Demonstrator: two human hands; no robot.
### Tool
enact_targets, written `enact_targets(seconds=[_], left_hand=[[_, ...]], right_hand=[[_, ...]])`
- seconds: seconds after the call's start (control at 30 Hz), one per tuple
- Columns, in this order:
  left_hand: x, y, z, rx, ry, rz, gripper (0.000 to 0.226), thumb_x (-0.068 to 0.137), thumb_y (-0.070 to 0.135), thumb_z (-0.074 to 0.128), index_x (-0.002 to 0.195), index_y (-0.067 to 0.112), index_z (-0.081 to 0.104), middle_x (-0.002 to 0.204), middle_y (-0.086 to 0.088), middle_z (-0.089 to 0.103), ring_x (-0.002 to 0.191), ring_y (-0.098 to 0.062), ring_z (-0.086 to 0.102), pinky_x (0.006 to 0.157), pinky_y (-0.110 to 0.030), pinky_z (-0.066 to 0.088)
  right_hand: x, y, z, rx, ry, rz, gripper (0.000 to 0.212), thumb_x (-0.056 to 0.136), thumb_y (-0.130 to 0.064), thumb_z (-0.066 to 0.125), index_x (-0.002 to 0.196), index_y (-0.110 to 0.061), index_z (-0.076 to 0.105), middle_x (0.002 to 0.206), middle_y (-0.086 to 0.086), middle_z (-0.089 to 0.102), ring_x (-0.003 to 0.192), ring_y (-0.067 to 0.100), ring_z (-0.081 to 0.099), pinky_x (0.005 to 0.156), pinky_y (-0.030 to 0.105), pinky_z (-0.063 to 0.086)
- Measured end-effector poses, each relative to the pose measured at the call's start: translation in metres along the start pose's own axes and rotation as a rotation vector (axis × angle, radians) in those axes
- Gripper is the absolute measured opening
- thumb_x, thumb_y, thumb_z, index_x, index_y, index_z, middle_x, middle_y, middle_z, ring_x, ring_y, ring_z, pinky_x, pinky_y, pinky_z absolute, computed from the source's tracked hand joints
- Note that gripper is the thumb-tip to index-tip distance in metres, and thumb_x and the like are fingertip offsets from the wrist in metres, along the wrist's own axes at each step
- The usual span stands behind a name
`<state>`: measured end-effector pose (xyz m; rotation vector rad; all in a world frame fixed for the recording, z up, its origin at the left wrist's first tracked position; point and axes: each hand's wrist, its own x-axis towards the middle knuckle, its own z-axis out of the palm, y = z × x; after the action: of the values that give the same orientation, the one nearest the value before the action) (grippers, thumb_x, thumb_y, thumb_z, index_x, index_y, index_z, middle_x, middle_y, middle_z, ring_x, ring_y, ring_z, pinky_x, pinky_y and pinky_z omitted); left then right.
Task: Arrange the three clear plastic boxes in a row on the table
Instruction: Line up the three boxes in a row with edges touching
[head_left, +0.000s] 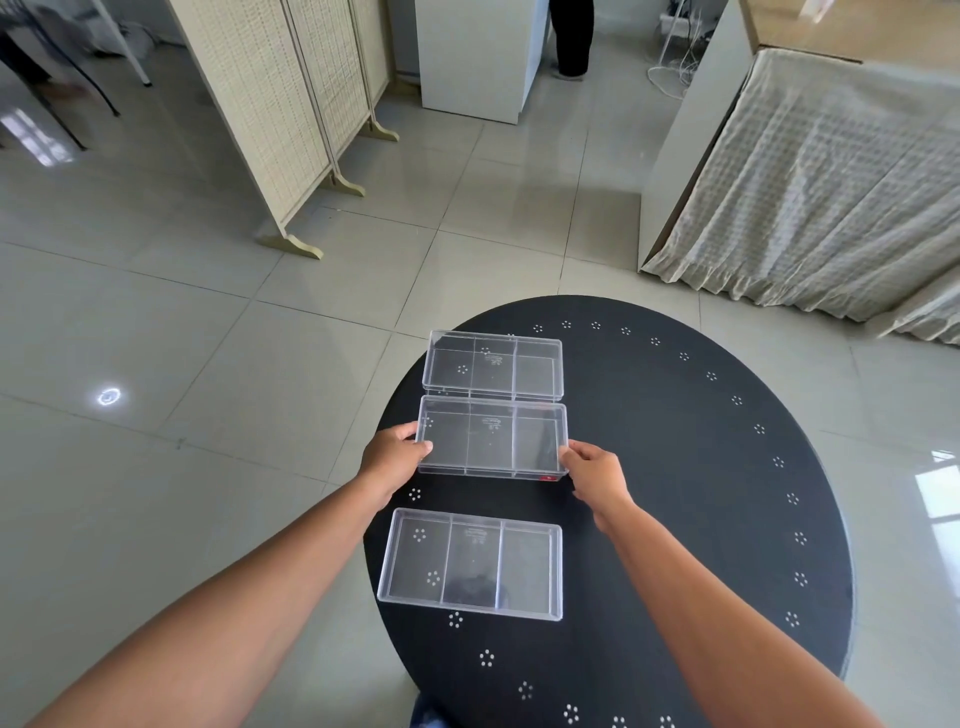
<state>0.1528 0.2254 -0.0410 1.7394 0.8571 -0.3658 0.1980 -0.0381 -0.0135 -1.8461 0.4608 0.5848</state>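
Note:
Three clear plastic boxes with inner dividers lie one behind another on the left part of a round black table (675, 467). The far box (493, 366) sits near the table's back edge. Just in front of it is the middle box (491, 436), which I hold at both short ends: my left hand (395, 457) grips its left end, my right hand (592, 473) its right end. Whether it rests on the table or is lifted slightly, I cannot tell. The near box (470, 564) lies alone closer to me, with a gap between it and the middle box.
The tabletop has small white dot patterns around its rim. Beyond the table are a grey tiled floor (208, 338), a folding woven screen (291, 114) at the left, a white cabinet (478, 57) at the back and a cloth-covered bed (831, 182) at the right.

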Motion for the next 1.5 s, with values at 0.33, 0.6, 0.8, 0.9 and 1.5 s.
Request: enact_targets(seconds=[0.33, 0.6, 0.8, 0.9, 1.5], left_hand=[[0.002, -0.001, 0.001, 0.038, 0.017, 0.012, 0.053, 0.09, 0.025, 0.06, 0.142, 0.025, 0.049, 0.129, -0.006, 0.063, 0.118, -0.026, 0.061, 0.105, -0.046, 0.047], [0.001, 0.0, 0.002, 0.039, 0.026, 0.013, 0.052, 0.091, 0.023, 0.058, 0.143, 0.024, 0.049, 0.135, -0.007, 0.06, 0.122, -0.027, 0.059, 0.106, -0.046, 0.046], [0.001, 0.002, 0.0, 0.045, 0.019, 0.013, 0.053, 0.091, 0.022, 0.058, 0.143, 0.024, 0.048, 0.136, -0.008, 0.059, 0.122, -0.027, 0.059, 0.107, -0.047, 0.046], [0.001, 0.0, 0.0, 0.041, 0.013, 0.014, 0.053, 0.091, 0.023, 0.058, 0.143, 0.024, 0.048, 0.138, -0.009, 0.058, 0.124, -0.028, 0.057, 0.107, -0.047, 0.045], [-0.003, 0.004, -0.001, 0.02, 0.006, 0.018, 0.055, 0.091, 0.025, 0.057, 0.144, 0.023, 0.045, 0.14, -0.007, 0.056, 0.126, -0.027, 0.056, 0.107, -0.048, 0.045]], right_hand=[[0.001, 0.002, 0.001, -0.02, 0.01, -0.021, 0.022, 0.097, -0.022, 0.052, 0.101, -0.024, 0.073, 0.062, -0.014, 0.06, 0.059, 0.007, 0.048, 0.063, 0.023, 0.041], [0.002, 0.003, 0.0, -0.012, 0.015, -0.032, 0.022, 0.097, -0.022, 0.053, 0.094, -0.027, 0.074, 0.051, -0.018, 0.059, 0.055, 0.006, 0.047, 0.059, 0.021, 0.039], [0.004, 0.004, 0.001, -0.004, 0.013, -0.033, 0.02, 0.097, -0.022, 0.054, 0.1, -0.026, 0.074, 0.06, -0.016, 0.06, 0.057, 0.006, 0.047, 0.061, 0.022, 0.039], [0.004, 0.005, 0.0, -0.016, 0.008, -0.03, 0.021, 0.096, -0.023, 0.053, 0.097, -0.027, 0.074, 0.059, -0.017, 0.059, 0.057, 0.007, 0.046, 0.061, 0.022, 0.039], [0.012, 0.008, -0.001, -0.073, -0.008, 0.014, 0.034, 0.094, -0.033, 0.053, 0.114, -0.01, 0.07, 0.08, -0.004, 0.058, 0.075, 0.017, 0.047, 0.08, 0.032, 0.048]])
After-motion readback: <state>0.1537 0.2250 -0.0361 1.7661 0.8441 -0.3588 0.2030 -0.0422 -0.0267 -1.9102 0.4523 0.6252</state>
